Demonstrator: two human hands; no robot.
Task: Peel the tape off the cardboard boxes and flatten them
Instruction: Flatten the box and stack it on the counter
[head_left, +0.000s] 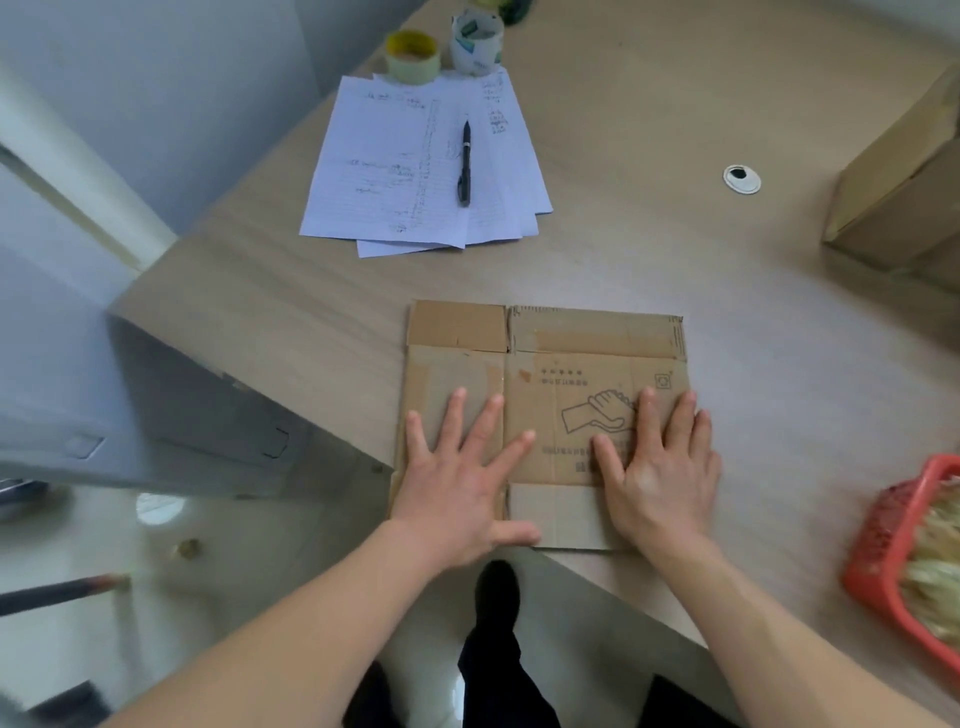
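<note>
Here both palms lie flat with fingers spread and straight, gripping nothing: the left hand (457, 478) presses the left part of the flattened cardboard box (540, 415), the right hand (660, 467) its right part, over the printed hand drawing. The box lies collapsed at the lower centre of the frame, on the near corner of the wooden table (675, 249), and its lower left corner appears to jut past the table's edge.

That overhang looks like the chief risk. Because the left palm bears down close to the unsupported corner, too much weight there could tip or bend the sheet, or slide it off toward the floor. The flaps along the far edge could also spring up once the pressure lifts, since folded cardboard tends to rebound.

Farther out, a red basket (878, 561) sits at the right edge, and a careless sweep of the right arm could knock it. A second box (893, 187) waits at the upper right, not yet flattened. Papers (395, 171) with a pen (464, 163) and two tape rolls (413, 57) lie well apart at the upper centre.
</note>
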